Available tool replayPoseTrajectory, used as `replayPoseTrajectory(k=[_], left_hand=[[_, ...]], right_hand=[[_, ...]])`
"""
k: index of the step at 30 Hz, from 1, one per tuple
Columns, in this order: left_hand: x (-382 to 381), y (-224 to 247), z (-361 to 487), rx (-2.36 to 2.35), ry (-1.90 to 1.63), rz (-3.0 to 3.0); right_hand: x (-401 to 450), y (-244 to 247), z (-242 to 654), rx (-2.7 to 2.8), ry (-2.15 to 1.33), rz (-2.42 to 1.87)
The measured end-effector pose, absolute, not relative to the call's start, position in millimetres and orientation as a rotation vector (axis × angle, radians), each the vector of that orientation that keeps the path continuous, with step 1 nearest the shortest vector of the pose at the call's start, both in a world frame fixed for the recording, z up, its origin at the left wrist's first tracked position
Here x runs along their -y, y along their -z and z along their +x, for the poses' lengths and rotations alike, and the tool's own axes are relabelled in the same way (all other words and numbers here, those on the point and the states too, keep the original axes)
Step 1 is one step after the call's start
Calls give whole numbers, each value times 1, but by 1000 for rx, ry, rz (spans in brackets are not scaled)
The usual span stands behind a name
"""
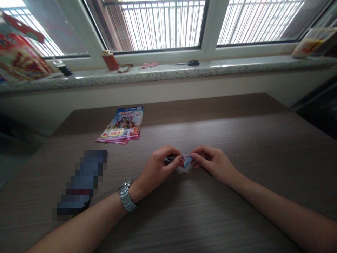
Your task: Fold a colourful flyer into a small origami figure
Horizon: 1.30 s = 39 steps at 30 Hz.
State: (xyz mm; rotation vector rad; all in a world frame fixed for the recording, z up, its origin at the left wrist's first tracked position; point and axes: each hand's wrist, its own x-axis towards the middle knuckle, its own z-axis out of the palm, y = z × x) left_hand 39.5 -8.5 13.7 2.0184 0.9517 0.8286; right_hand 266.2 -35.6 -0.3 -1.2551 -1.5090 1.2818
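Observation:
Between my two hands, just above the table, is a small folded piece of printed paper (186, 160), coloured red, white and light blue. My left hand (161, 163), below a metal wristwatch (127, 195), pinches its left end between thumb and fingers. At the other end, the thumb and fingers of my right hand (210, 160) grip the paper too. My fingers cover much of it, so its full shape is hidden. Farther back on the left lies a stack of colourful printed flyers (125, 123).
A blurred-out dark phone-like object (84, 181) lies left of my left forearm on the wooden table (237, 133). Along the stone windowsill (158, 72) are scissors (193, 63), a red-brown case (110, 61), pink scraps (150, 65), a colourful bag (21, 58) and a plastic cup (308, 44).

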Motion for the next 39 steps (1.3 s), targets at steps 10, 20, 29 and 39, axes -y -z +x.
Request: replayPoseTrajectory(k=[10, 20, 29, 39], left_hand=[[11, -13, 40, -944, -795, 2025], [9, -13, 40, -946, -810, 2032], [9, -15, 40, -952, -811, 2006], [8, -13, 40, -947, -805, 2007]], right_hand=[[37, 0, 266, 1556, -1267, -1252], [37, 0, 265, 1527, -1292, -1259], [35, 0, 265, 1463, -1275, -1267], [35, 2, 265, 1457, -1298, -1237]])
